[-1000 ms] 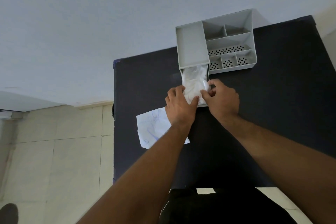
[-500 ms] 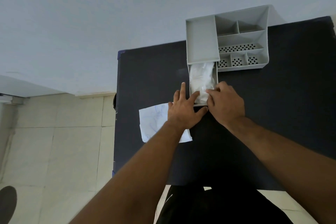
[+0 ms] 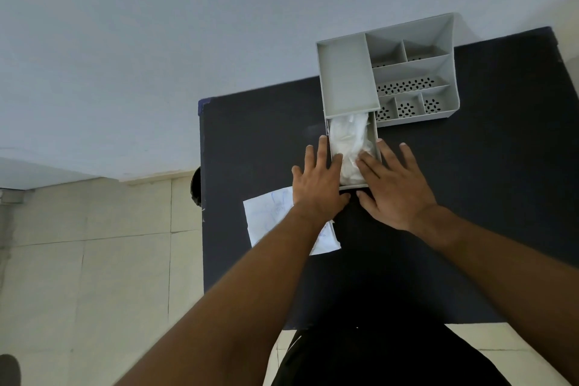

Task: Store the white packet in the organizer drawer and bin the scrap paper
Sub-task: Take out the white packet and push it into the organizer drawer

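Grey plastic frames the job: the organizer [image 3: 388, 72] stands at the far edge of your dark table [image 3: 470, 213], its drawer [image 3: 374, 138] pulled out toward you. White packet [image 3: 349, 141] lies inside that drawer, crumpled. Your left hand [image 3: 318, 185] and right hand [image 3: 394, 188] are both spread flat with fingers splayed — neither grips anything. They sit at the drawer's near end, with a left fingertip and a right fingertip resting on the packet. Scrap paper [image 3: 269, 216] lies on the table at the left, partly under your left forearm, marked with faint blue scribbles.
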Motion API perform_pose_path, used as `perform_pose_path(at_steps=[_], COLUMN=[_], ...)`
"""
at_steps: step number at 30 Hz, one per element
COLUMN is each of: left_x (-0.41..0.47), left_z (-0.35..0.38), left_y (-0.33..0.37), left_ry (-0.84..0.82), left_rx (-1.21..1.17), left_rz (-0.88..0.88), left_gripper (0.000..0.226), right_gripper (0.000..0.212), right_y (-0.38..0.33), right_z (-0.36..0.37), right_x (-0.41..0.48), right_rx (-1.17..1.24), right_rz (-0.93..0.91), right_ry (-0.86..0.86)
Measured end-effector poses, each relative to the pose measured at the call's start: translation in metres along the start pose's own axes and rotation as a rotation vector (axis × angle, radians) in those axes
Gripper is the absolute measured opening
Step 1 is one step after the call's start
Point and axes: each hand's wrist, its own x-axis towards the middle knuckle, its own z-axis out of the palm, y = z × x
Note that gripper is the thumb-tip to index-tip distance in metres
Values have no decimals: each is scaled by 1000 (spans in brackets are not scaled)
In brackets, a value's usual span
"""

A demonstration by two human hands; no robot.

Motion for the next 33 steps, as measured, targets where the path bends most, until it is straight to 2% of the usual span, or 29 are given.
perform_pose_path(at_steps=[5,10,13,18,23,29,33], left_x=[4,-1,-2,9,18,27,31], left_z=[-7,-10,-9,-13,-17,-27,-31], left_y=[0,-2,-5,-13,-14,-9,-12], left_ry=[-42,40,74,-13,-48,-103,-119], left_rx=[53,0,46,165,239,301,309], left_rz=[-7,23,91,175,160,155,146], left_gripper=[86,94,97,98,115,125,132], right_gripper=[76,76,82,99,108,112,104], right_y=[-5,-8,-4,7,13,14,17], right_z=[1,2,0,-6,-14,-19,-29], right_x=[1,-1,0,16,34,46,50], right_rx=[-39,16,47,8,-7,-15,-5], right_rz=[7,25,24,-41,-104,-146,-160], right_ry=[-2,73,103,-3,-69,-111,-125])
